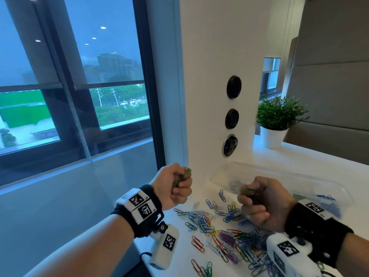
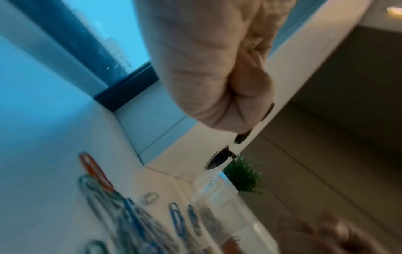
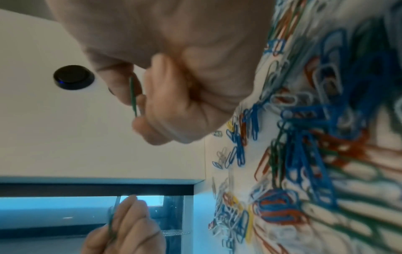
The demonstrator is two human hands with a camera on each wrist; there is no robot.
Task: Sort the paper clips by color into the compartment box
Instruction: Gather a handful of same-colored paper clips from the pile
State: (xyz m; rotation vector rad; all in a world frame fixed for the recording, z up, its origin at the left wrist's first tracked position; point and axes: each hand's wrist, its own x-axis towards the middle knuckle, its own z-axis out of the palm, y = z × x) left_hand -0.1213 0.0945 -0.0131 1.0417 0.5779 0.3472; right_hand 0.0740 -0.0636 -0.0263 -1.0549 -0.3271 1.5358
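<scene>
Both hands are raised above the white table. My left hand is curled into a fist around green paper clips that stick out between thumb and fingers. My right hand grips more green clips; the right wrist view shows one green clip pinched between thumb and finger. A heap of mixed coloured paper clips lies below the hands. The clear compartment box stands behind the right hand, with blue clips in a right-hand compartment.
A white pillar with round black sockets rises just behind the box. A potted green plant stands at the back right. A window fills the left side, and the table's left edge runs below my left wrist.
</scene>
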